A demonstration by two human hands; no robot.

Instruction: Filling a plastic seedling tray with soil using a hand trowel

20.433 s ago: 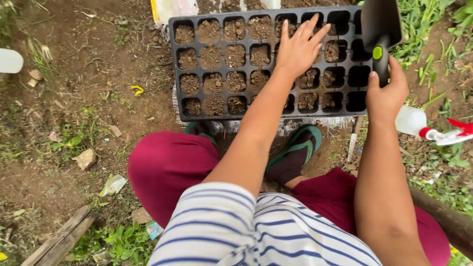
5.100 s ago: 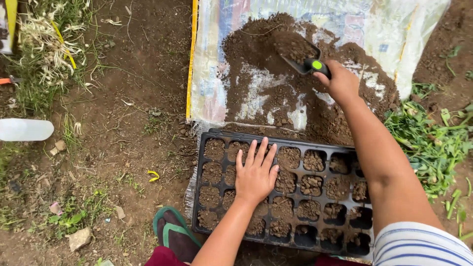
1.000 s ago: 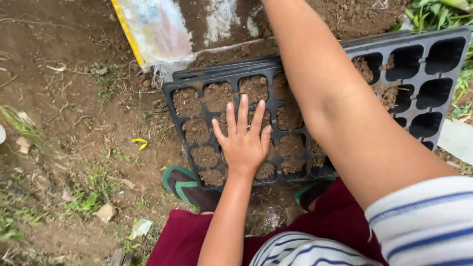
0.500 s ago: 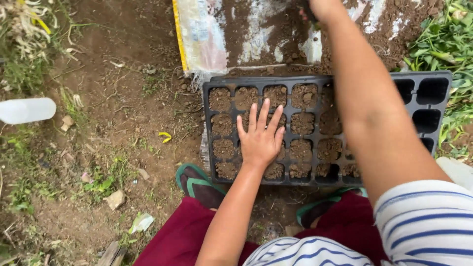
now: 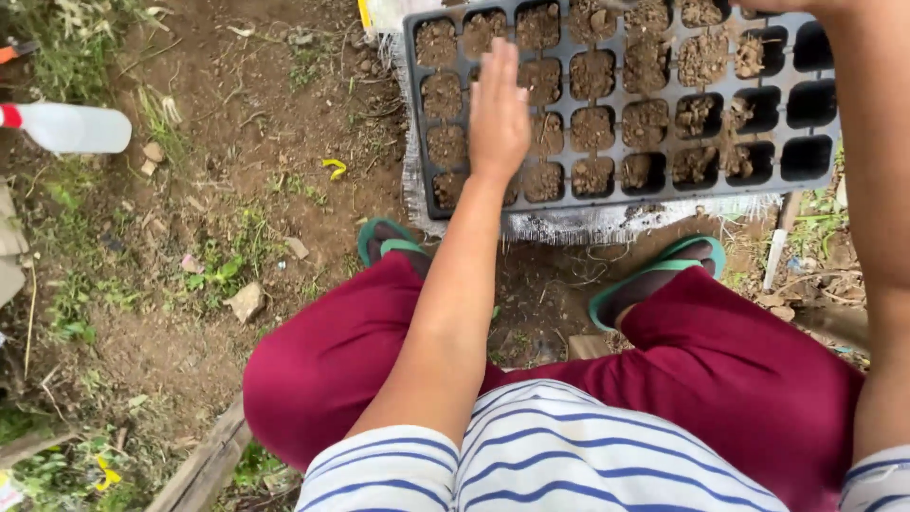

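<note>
2 hands are working at the black seedling tray (image 5: pixel 531 204), which is lying on the ground just beyond the person's green sandals (image 5: pixel 654 275), its long axis running left to right across the view. The left hand (image 5: pixel 498 114) is hovering over or resting on the tray's left part, fingers straight, held together and pointing away from the body, gripping nothing; whether the palm is pressing on the soil I cannot tell. Directly under and around those fingers the cells are sitting full of dark soil (image 5: pixel 592 74), so the tray is lying beneath the left fingers and stretching off to their right.

Toward the right end the empty cells (image 5: pixel 810 104) are showing as black hollows, well apart from the left fingers and closer to the right arm (image 5: pixel 877 171), which is crossing the frame's right edge. The right hand itself is reaching past the top border and is cut off, so its grip cannot be told.

A white spray bottle (image 5: pixel 71 128) is lying on the dirt far left, well apart from the tray. The person is squatting in dark red trousers (image 5: pixel 739 370).
</note>
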